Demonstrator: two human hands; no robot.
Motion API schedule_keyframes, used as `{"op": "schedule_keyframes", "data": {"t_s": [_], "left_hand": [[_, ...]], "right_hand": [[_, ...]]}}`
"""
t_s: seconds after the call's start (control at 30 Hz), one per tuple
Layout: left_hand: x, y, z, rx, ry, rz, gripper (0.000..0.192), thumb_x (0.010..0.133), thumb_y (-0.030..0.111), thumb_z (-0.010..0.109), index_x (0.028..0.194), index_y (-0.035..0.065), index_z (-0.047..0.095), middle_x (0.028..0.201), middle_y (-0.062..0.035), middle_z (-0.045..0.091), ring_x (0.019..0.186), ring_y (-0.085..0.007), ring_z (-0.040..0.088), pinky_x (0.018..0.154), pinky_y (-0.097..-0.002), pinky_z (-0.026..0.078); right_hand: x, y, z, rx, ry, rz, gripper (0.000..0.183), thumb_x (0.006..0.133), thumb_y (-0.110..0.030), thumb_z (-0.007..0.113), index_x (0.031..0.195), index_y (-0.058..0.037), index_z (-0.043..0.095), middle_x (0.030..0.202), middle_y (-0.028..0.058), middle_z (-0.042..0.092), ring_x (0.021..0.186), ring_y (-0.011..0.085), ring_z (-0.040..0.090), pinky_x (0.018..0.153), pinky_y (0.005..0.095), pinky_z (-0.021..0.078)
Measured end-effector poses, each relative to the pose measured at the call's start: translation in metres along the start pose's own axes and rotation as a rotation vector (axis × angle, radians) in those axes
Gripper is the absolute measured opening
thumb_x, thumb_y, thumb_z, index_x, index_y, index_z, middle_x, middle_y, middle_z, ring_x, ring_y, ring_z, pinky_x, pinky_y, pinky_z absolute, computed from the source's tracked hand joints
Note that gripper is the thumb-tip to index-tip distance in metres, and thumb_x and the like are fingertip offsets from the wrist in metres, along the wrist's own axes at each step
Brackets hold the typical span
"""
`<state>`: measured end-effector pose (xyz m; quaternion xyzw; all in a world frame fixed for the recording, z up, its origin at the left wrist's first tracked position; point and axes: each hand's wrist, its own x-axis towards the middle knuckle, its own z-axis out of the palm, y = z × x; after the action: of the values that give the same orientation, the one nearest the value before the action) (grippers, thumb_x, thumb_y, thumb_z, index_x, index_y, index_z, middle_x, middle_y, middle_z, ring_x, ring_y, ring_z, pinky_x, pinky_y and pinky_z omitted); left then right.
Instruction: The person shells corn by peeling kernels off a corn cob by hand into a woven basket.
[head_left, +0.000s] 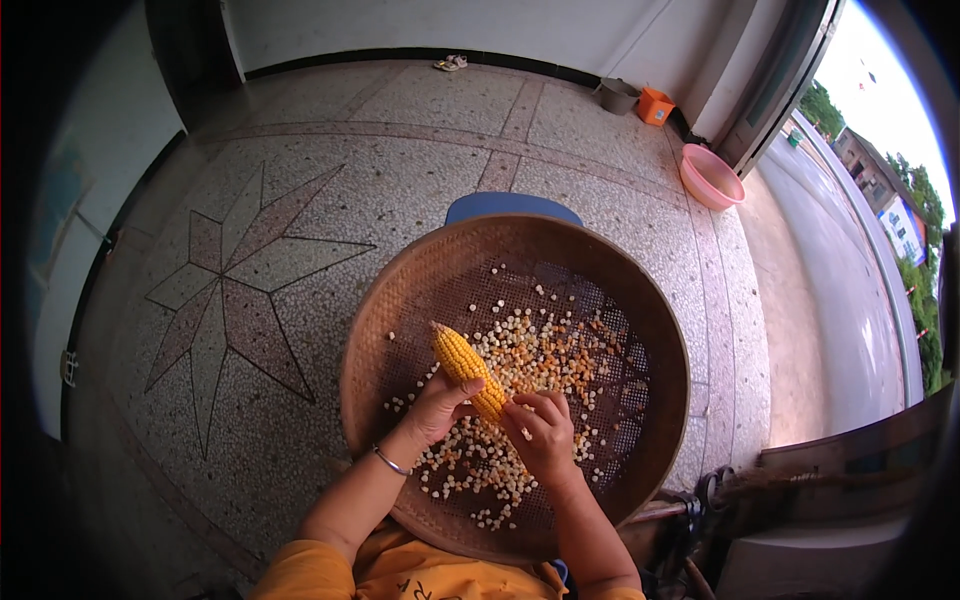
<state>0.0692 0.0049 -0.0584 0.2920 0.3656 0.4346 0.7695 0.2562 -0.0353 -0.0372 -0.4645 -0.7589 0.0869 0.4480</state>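
Observation:
A yellow ear of corn (463, 361) is gripped around its middle by my left hand (441, 405), its pointed tip aimed up and to the left. My right hand (541, 433) touches the lower end of the ear with thumb and fingers; whether loose kernels lie inside its curled fingers is hidden. Both hands are above a round woven bamboo sieve (375, 315) with a raised rim. Loose corn kernels (525, 349), pale and orange, are scattered over its mesh, densest in the middle and below the hands.
A blue stool or seat edge (514, 205) shows beyond the sieve. On the terrazzo floor (300, 180) are a pink basin (711, 178), an orange bucket (655, 106), a grey bucket (619, 96) and shoes (451, 63). At lower right stands dark furniture; an open doorway lies to the right.

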Motion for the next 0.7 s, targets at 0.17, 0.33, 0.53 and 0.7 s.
{"op": "schedule_keyframes", "data": {"t_s": [0.17,0.33,0.53,0.7], "left_hand": [[0.0,0.0,0.003,-0.054,-0.01,0.002,0.053,0.081,0.027,0.073,0.121,0.0087,0.043,0.109,-0.0044,0.052,0.103,-0.0187,0.056,0.08,-0.0345,0.056],[-0.005,0.003,0.009,-0.112,-0.017,-0.012,0.049,0.081,0.026,0.073,0.118,0.0077,0.046,0.107,-0.0044,0.054,0.102,-0.0185,0.057,0.081,-0.0344,0.056],[-0.004,0.003,0.009,-0.012,-0.038,0.028,0.051,0.08,0.028,0.074,0.117,0.0067,0.046,0.106,-0.0049,0.055,0.098,-0.0179,0.059,0.078,-0.0338,0.057],[-0.006,0.005,0.006,-0.139,-0.103,0.046,0.058,0.076,0.029,0.077,0.118,0.0077,0.044,0.104,-0.0047,0.055,0.098,-0.0183,0.059,0.077,-0.0345,0.058]], "right_hand": [[-0.009,0.001,0.009,0.147,0.037,0.23,0.02,0.068,0.0,0.074,0.084,-0.0047,0.064,0.085,0.0072,0.061,0.078,0.0253,0.056,0.067,0.035,0.0477],[-0.008,-0.001,0.012,0.096,0.071,0.172,0.019,0.069,0.001,0.071,0.083,-0.0028,0.058,0.083,0.009,0.057,0.076,0.0259,0.055,0.065,0.0345,0.0468],[-0.013,0.001,0.021,0.44,0.166,0.616,0.011,0.084,-0.003,0.06,0.08,-0.003,0.05,0.072,0.0045,0.051,0.064,0.0141,0.051,0.056,0.0288,0.0436],[-0.017,0.043,0.007,0.811,0.472,0.93,0.012,0.096,-0.016,0.052,0.088,-0.0077,0.049,0.072,-0.0018,0.048,0.057,0.0058,0.044,0.052,0.0215,0.0416]]}}
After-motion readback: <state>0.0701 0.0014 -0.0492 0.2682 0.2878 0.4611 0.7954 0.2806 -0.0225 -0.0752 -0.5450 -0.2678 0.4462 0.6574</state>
